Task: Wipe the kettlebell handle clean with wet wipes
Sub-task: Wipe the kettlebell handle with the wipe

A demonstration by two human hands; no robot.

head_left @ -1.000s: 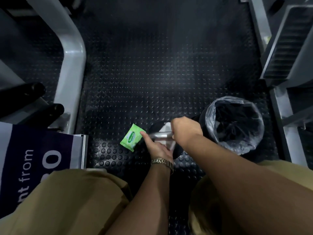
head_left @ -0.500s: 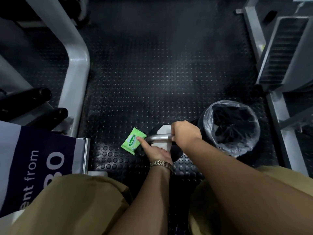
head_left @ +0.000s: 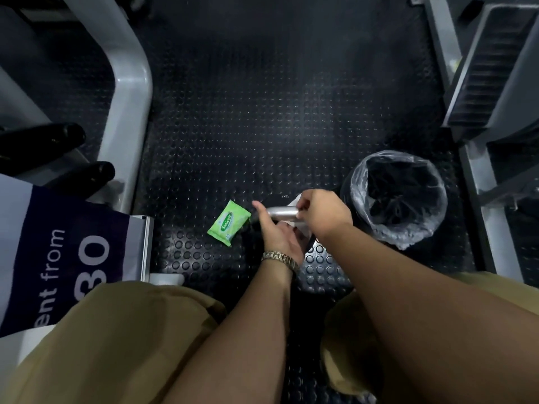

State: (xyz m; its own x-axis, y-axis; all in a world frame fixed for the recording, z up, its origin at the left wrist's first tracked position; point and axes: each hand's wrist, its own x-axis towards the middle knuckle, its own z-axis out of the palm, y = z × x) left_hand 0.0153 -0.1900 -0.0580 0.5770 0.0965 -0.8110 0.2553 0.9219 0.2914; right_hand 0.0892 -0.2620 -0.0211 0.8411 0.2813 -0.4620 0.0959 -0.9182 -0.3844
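Gripping a white wet wipe (head_left: 294,200) around the right end of the silver kettlebell handle (head_left: 280,213), the right hand (head_left: 324,212) has its fingers curled tight over cloth and bar. The left hand (head_left: 279,235) lies against the handle's left end with one digit stretched straight along it; whether its other fingers curl under the bar is hidden. The black kettlebell body below the handle is almost lost in shadow. Just left of the handle lies a green Sanicare wipes pack (head_left: 229,223); just right of it stands a lined waste bin (head_left: 356,185). The likely fault is a partial clean: the patch under the left hand and the handle's underside could go unwiped unless that hand shifts. A hard sideways rub could also tip the bell toward the bin.
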